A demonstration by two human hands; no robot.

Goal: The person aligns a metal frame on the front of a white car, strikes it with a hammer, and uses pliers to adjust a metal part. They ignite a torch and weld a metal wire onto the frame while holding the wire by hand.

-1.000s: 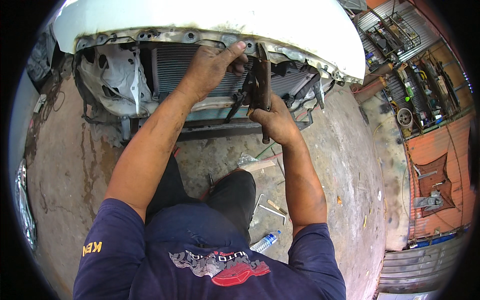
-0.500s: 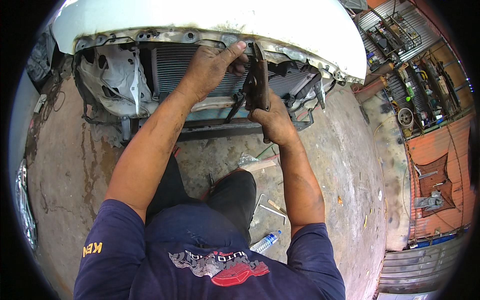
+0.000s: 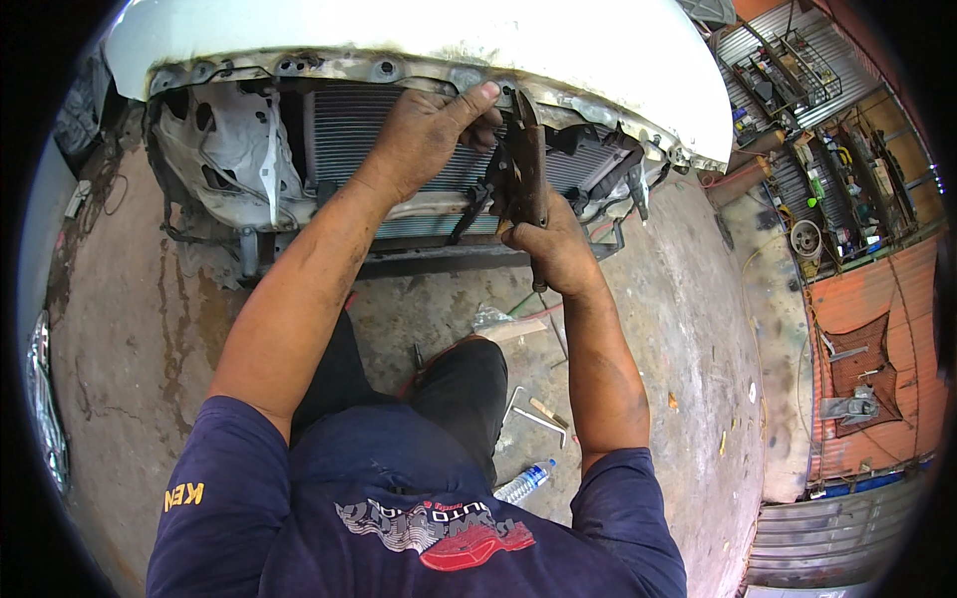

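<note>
White hood meets the left hand at its lip, fingers curled, pinch impossible to tell, while the right hand grips brown pliers.

I classify this place as a vehicle repair workshop. Indicators: the car that I face has its front end stripped, with the radiator exposed at its middle. A stained concrete floor surrounds the car. To the right of the car are shelves loaded with loose parts, and an orange corrugated sheet.
</note>
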